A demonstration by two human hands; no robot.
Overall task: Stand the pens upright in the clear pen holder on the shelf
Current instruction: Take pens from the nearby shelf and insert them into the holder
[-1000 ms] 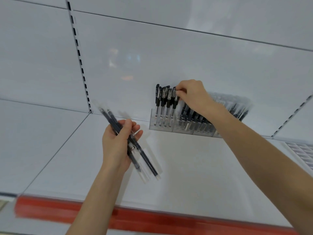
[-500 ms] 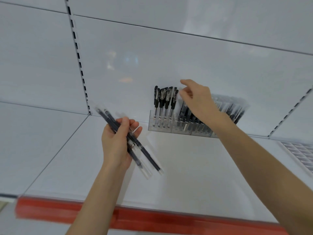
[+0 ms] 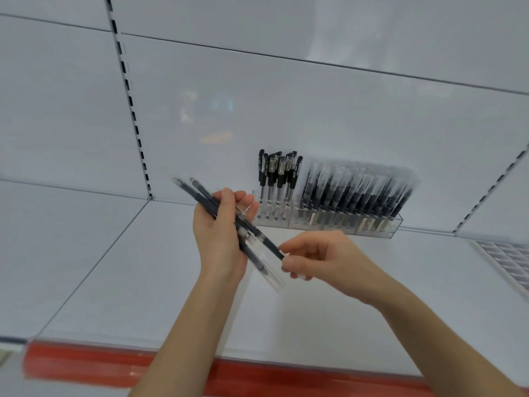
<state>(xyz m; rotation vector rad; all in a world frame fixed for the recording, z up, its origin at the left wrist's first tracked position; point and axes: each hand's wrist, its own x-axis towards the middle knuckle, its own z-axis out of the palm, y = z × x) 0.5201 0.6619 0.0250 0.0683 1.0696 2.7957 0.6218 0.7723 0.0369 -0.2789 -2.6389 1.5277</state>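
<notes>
We face a white shelf [image 3: 143, 282] backed by a glossy white back panel [image 3: 315, 110] crossed by thin horizontal seams. A slotted upright [image 3: 130, 101] runs down the panel at the left, and a second upright [image 3: 492, 187] slants at the right. A red strip [image 3: 86, 365] edges the shelf's front. A white grid tray [image 3: 509, 259] lies at the far right. Faint reflections [image 3: 214, 136] show on the panel.

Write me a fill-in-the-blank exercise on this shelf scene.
The left hand grips a bundle of ___.
The right hand pinches the lower end of ___ of them.
The black-capped pens stand in the clear pen holder's ___ compartment.
The shelf's front strip is ___.
Missing: pens; one; leftmost; red.
</notes>
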